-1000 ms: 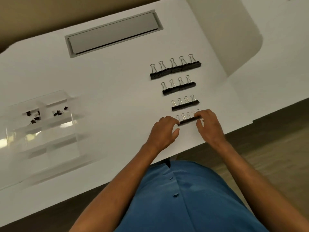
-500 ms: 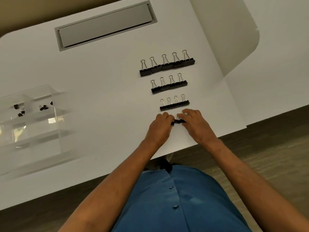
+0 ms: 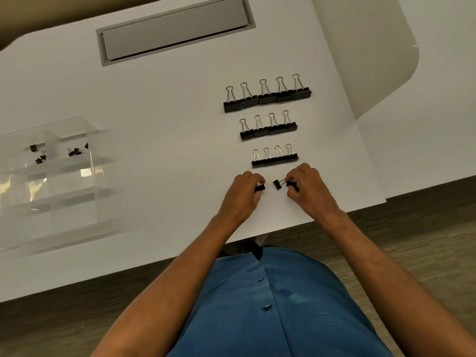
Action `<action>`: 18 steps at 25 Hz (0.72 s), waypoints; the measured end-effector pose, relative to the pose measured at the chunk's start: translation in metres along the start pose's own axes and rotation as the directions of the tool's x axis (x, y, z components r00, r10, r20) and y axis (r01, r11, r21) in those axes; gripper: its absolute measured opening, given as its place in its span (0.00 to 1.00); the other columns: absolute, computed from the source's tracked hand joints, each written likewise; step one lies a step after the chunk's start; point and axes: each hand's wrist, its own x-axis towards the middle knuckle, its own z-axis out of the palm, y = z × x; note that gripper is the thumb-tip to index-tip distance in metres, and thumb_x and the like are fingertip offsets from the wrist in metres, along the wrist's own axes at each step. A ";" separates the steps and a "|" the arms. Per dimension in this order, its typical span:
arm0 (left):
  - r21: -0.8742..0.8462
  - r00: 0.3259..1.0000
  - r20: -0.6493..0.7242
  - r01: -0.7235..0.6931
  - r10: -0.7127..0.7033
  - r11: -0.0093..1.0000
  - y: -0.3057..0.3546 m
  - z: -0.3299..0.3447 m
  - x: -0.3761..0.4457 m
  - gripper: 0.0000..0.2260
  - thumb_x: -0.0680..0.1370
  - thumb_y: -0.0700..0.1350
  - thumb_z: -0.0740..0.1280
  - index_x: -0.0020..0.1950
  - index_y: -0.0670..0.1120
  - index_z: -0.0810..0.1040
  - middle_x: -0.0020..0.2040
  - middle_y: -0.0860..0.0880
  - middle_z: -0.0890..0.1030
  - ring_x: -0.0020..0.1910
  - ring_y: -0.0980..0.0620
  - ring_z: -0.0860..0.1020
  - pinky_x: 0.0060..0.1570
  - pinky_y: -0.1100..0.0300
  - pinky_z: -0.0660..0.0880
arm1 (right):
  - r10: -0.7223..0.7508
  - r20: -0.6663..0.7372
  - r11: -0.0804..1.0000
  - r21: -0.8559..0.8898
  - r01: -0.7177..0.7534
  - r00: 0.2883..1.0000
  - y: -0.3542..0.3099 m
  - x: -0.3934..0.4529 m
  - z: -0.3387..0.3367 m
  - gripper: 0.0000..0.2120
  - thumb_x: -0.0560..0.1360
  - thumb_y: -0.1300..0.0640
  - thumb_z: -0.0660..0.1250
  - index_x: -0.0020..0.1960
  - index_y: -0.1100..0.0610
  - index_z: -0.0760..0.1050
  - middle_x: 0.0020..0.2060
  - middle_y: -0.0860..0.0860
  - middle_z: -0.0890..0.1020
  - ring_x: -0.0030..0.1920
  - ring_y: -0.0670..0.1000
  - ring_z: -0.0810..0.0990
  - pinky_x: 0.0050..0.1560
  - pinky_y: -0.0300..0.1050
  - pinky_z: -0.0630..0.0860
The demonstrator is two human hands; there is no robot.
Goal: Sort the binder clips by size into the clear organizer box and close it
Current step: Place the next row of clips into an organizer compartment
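Three rows of black binder clips lie on the white table: the largest row (image 3: 268,96) farthest, a medium row (image 3: 268,128) below it, a smaller row (image 3: 275,159) nearest. Just in front of that row, my left hand (image 3: 242,197) grips small clips (image 3: 260,188) in its curled fingers. My right hand (image 3: 307,191) pinches other small clips (image 3: 293,185), and one small clip (image 3: 277,185) sticks out from it toward the left hand. The clear organizer box (image 3: 51,181) stands open at the left, with several tiny clips (image 3: 41,154) in its far compartments.
A grey recessed cable tray (image 3: 175,29) sits at the back of the table. The table's front edge (image 3: 283,228) runs just under my wrists. A second white surface (image 3: 438,99) adjoins on the right.
My hands closed in on the nearest row of small clips, gathered them, and now have drawn apart with clips in each. The view has shifted, so the organizer sits further left.
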 end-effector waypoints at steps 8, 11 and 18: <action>-0.090 0.996 -0.035 0.081 -0.084 0.993 -0.020 -0.009 -0.015 0.10 0.80 0.44 0.68 0.61 0.49 0.78 0.54 0.50 0.78 0.53 0.54 0.73 0.53 0.63 0.72 | 0.154 -0.037 0.942 0.306 -0.136 0.987 -0.029 -0.006 0.013 0.11 0.78 0.62 0.69 0.58 0.54 0.74 0.55 0.48 0.71 0.52 0.47 0.75 0.50 0.28 0.72; -0.110 0.995 -0.036 0.091 -0.096 0.990 -0.024 -0.012 -0.018 0.10 0.80 0.43 0.68 0.61 0.49 0.78 0.54 0.49 0.78 0.53 0.54 0.74 0.53 0.63 0.72 | 0.059 -0.041 0.990 0.129 -0.053 0.997 -0.036 -0.009 0.027 0.16 0.78 0.60 0.69 0.65 0.54 0.74 0.61 0.51 0.71 0.59 0.50 0.71 0.54 0.37 0.72; -0.149 0.993 -0.034 0.109 -0.115 0.983 -0.038 -0.025 -0.027 0.10 0.79 0.42 0.69 0.60 0.49 0.78 0.53 0.50 0.78 0.49 0.57 0.73 0.48 0.74 0.67 | 0.028 0.033 1.000 0.005 -0.028 0.999 -0.056 0.004 0.033 0.08 0.77 0.66 0.68 0.56 0.58 0.78 0.55 0.54 0.72 0.53 0.52 0.72 0.51 0.45 0.76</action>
